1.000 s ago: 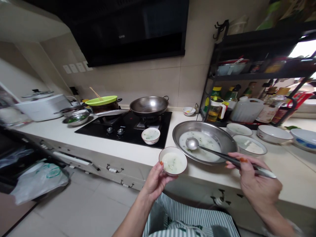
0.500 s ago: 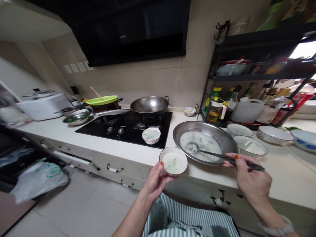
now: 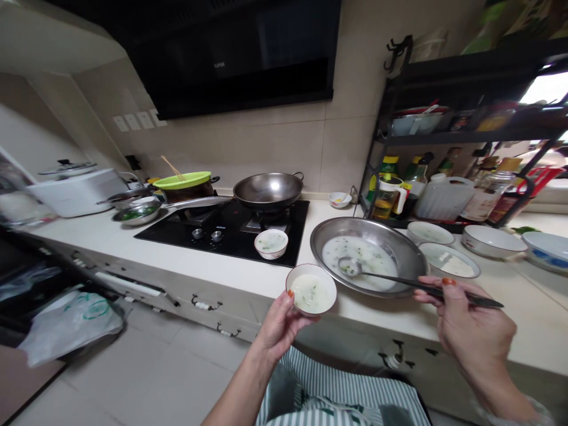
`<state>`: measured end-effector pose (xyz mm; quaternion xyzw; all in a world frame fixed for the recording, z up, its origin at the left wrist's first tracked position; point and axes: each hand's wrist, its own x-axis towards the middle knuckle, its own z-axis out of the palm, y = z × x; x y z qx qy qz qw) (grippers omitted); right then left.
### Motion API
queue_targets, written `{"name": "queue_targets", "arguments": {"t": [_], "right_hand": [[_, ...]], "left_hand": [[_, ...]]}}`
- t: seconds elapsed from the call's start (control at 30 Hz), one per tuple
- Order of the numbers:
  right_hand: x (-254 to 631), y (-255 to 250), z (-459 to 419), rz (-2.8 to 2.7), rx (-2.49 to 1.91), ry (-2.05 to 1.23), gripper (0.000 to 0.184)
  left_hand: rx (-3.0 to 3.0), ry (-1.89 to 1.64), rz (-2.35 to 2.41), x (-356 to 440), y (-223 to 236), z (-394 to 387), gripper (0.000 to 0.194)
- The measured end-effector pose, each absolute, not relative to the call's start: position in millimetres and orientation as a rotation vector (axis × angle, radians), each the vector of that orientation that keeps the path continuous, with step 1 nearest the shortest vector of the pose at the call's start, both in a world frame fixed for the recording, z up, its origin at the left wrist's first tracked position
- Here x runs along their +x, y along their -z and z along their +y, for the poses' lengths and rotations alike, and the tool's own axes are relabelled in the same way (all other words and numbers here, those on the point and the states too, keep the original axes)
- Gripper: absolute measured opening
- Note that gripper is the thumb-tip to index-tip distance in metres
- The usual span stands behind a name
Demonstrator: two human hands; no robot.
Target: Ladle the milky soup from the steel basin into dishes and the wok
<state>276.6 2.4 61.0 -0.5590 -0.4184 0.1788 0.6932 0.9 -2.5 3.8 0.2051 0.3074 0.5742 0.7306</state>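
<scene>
My left hand (image 3: pixel 284 325) is closed round the near side of a small white bowl (image 3: pixel 312 289), which holds pale soup with green bits. The bowl is held beside the counter's front edge. My right hand (image 3: pixel 470 316) grips the dark handle of a ladle (image 3: pixel 390 278). Its round metal head sits in the milky soup (image 3: pixel 364 260) inside a wide steel basin (image 3: pixel 326 229). Another small bowl (image 3: pixel 271 244) of the same soup stands on the corner of the black stove (image 3: pixel 208 236).
A wok (image 3: pixel 268 190) sits on the stove's rear right burner. Right of the basin stand several bowls, among them a flowered one (image 3: pixel 493 242). Behind them rises a black rack (image 3: pixel 461 139) with bottles. A range hood (image 3: pixel 248 59) hangs above. Left lies a dish of greens (image 3: pixel 136 212).
My right hand has moved to the right with the ladle, and the ladle's head has shifted slightly right in the soup. My left hand and its bowl have stayed nearly still.
</scene>
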Motion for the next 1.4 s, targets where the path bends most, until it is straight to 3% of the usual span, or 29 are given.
{"name": "queue_targets", "arguments": {"t": [1.4], "right_hand": [[276.4, -72.1, -3.9, -0.956, -1.249, -0.37, 0.033]], "left_hand": [[0.451, -1.27, 0.683, 1.1, -4.3, -1.9, 0.044]]}}
